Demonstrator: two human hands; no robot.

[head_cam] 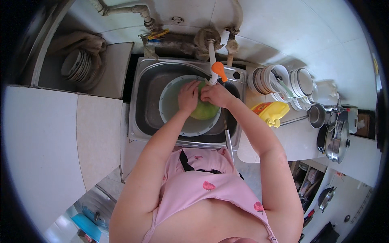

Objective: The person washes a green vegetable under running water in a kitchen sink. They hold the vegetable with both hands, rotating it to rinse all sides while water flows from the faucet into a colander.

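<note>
A round green melon or cabbage (204,111) sits in a pale basin (194,133) of cloudy water, inside a stainless steel sink (147,121). My left hand (188,96) holds its left side, palm down with the fingers stretched along it. On its far right side, my right hand (216,94) grips with bent fingers; their tips are partly hidden. Just above the right hand ends the spout of a white tap (212,54) with an orange lever (219,71). A thin tool with a silver handle (228,139) leans across the sink's front edge, right of the basin.
Stacked bowls (273,79), a yellow detergent bottle (275,111), a small saucepan (317,116) and a lidded pan (336,142) stand on the right. Plates (77,66) stand in the left recess, beyond the pale counter (98,130). Pipes (127,9) run along the wall.
</note>
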